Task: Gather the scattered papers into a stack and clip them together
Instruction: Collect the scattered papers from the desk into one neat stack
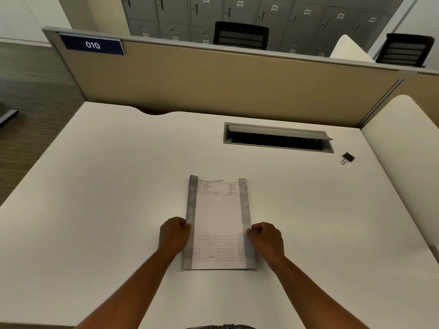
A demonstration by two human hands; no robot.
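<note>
A stack of printed papers [218, 217] lies squared up in the middle of the white desk [107, 186], long side pointing away from me. My left hand [173, 233] pinches the stack's left edge with curled fingers. On the opposite side my right hand [267, 238] pinches the right edge the same way. A small black binder clip [347, 158] lies far off at the right of the desk, apart from both hands and from the papers.
An open cable hatch [278, 138] is cut into the desk behind the papers. A beige partition [213, 79] with a "010" sign [92, 45] closes the far edge. Lockers and two black chairs [241, 35] stand beyond it.
</note>
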